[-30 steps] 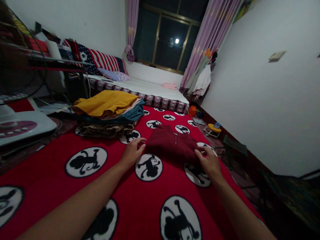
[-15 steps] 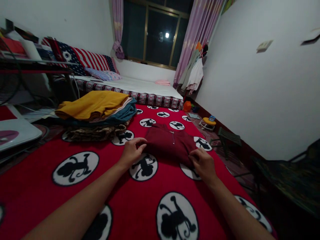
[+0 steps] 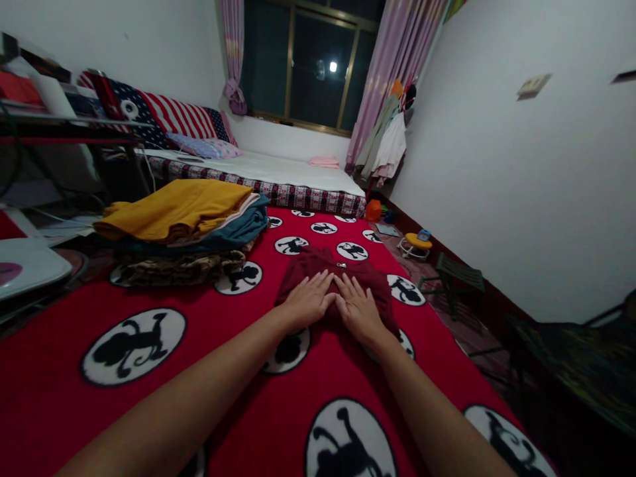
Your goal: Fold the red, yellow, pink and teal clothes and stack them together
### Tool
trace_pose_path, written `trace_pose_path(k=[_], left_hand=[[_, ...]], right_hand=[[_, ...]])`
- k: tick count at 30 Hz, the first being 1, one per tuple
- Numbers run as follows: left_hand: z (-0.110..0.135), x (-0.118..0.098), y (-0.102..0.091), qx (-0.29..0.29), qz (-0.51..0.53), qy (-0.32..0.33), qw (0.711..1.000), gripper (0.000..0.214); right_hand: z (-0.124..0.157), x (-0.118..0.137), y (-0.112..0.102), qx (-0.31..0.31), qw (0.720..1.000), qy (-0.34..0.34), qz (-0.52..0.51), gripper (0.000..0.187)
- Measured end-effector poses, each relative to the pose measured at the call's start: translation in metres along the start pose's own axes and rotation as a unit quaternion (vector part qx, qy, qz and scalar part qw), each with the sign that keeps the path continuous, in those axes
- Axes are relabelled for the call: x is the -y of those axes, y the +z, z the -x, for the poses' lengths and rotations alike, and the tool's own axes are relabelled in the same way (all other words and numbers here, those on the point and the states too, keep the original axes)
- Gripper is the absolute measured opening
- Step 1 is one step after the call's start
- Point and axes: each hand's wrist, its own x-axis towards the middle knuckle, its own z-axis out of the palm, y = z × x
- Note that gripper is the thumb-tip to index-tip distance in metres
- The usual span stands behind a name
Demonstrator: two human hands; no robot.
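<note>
The red monkey-print blanket (image 3: pixel 258 424) meets the bed (image 3: pixel 288 172) at its far edge; red cloth stretches before the near side. A strip of it parts the stack of folded clothes (image 3: pixel 183 212), at left, from the maroon zip-neck top (image 3: pixel 380 291) lying mid-blanket, near the right edge. The left hand (image 3: pixel 309 301) and right hand (image 3: pixel 360 308) rest open and flat on the top, seemingly touching each other, grasping nothing. Just beyond shows the zipper pull (image 3: pixel 341 265).
</note>
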Motion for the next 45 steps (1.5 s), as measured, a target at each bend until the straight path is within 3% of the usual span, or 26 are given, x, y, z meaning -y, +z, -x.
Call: trace_pose_path(k=[3,6,9,12,14,18,23,27,31,34,39,45], left_hand=[[-0.013,0.017,0.001,0.028,0.035,-0.013,0.999,0.054],[-0.026,0.024,-0.013,0.012,0.047,-0.008,0.999,0.036],[-0.032,0.019,-0.018,-0.041,0.027,-0.036,0.998,0.023],[-0.025,0.013,-0.004,-0.129,-0.013,-0.045,0.99,0.029],[-0.017,0.011,0.008,-0.171,-0.036,-0.041,0.984,0.028],[-0.009,0.013,0.017,-0.187,-0.041,-0.036,0.981,0.028],[-0.009,0.013,0.013,-0.201,-0.014,-0.041,0.979,0.026],[-0.006,0.011,0.01,-0.265,-0.01,-0.07,0.962,0.017],[-0.006,0.014,0.01,-0.327,0.046,-0.178,0.927,0.023],[-0.008,0.02,0.01,-0.34,0.103,-0.226,0.907,0.02],[-0.009,0.022,0.009,-0.325,0.129,-0.223,0.91,0.007],[-0.007,0.02,0.008,-0.316,0.123,-0.215,0.916,0.008]], right_hand=[[-0.008,-0.008,0.001,0.049,0.998,-0.013,-0.03,0.054],[-0.014,-0.013,-0.013,0.07,0.996,-0.029,-0.057,0.053],[-0.029,-0.01,-0.031,0.066,0.997,-0.006,-0.03,0.043],[-0.058,-0.007,-0.044,0.027,0.998,0.047,0.029,0.032],[-0.086,-0.007,-0.046,-0.028,0.998,0.059,0.005,0.027],[-0.146,-0.002,-0.037,-0.08,0.991,0.023,-0.104,0.037],[-0.19,0.015,-0.012,-0.022,0.986,-0.053,-0.155,0.044],[-0.202,0.015,-0.002,0.057,0.976,-0.103,-0.181,0.045],[-0.209,0.006,-0.003,0.129,0.963,-0.14,-0.189,0.045],[-0.212,0.001,-0.006,0.157,0.957,-0.154,-0.187,0.046],[-0.216,0.006,-0.011,0.155,0.95,-0.204,-0.181,0.055],[-0.222,0.018,-0.019,0.183,0.937,-0.291,-0.063,0.051]])
